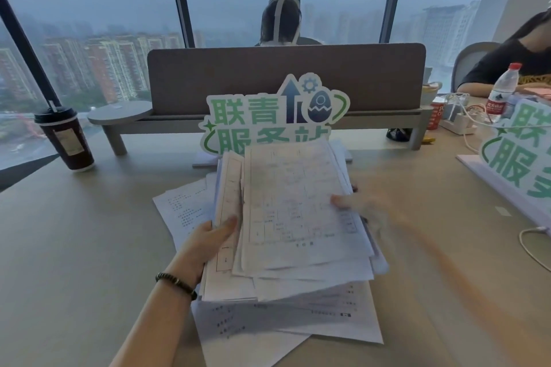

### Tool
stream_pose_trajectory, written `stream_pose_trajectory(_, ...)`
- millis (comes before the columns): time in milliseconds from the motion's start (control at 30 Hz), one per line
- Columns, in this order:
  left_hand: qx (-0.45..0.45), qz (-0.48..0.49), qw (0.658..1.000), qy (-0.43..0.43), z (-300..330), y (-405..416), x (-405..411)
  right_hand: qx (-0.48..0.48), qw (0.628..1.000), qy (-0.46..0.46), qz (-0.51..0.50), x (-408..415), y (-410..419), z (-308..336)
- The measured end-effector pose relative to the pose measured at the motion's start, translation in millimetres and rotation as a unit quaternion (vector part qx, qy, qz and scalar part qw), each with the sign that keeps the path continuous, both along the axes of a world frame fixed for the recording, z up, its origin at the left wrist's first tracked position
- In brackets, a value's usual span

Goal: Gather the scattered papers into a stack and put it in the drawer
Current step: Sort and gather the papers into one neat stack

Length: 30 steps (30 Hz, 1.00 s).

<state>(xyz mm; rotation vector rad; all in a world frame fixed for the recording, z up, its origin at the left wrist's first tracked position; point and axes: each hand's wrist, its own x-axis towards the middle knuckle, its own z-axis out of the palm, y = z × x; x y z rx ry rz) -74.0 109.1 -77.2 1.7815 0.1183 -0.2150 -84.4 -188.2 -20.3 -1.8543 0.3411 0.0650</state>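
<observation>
Gripping the untidy stack of papers (292,217) from its near-left edge, the left hand (205,244) has its thumb curled over the top sheets and its fingers hidden beneath; a dark bead bracelet (176,281) circles that wrist. The right hand (366,205) meets the stack's right edge with a thumb laid on the top printed form, but it is smeared by motion blur, so whether its fingers pinch the sheets or only touch them cannot be told. Between the two hands the stack sits raised and fanned, its sheets out of line. Under and nearer than the hands, more loose sheets (286,322) lie flat on the table (74,247), and others poke out just left of the left hand. Beyond the hands stands a green-lettered sign (268,116). Far left of the left hand stands a lidded coffee cup (67,137); far right of the right hand, a water bottle (502,92).
</observation>
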Motion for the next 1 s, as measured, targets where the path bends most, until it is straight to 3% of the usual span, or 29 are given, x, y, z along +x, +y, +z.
stream_pose_trajectory(200, -0.027, -0.022, 0.999, -0.019, 3, -3, 2, 0.022, 0.999, 0.005, -0.04, 1, 16, -36)
stream_pose_trajectory(367, -0.127, -0.021, 0.991, 0.031, 1, -10, -2, 0.043, 0.998, -0.031, -0.036, -7, 34, -34)
stream_pose_trajectory(567, -0.104, 0.019, 0.993, 0.053, 4, -17, -1, 0.096, 0.994, -0.017, -0.048, -7, 35, -35)
stream_pose_trajectory(733, -0.127, -0.014, 0.992, 0.019, 7, -24, -13, 0.159, 0.984, -0.035, -0.073, -8, 33, -38)
stream_pose_trajectory(833, -0.15, -0.056, 0.987, 0.011, 13, -27, -20, 0.142, 0.985, -0.068, -0.07, -14, 27, -32)
stream_pose_trajectory(1000, -0.186, -0.028, 0.981, -0.046, 32, -32, -21, 0.129, 0.978, -0.154, -0.052, -28, 17, -9)
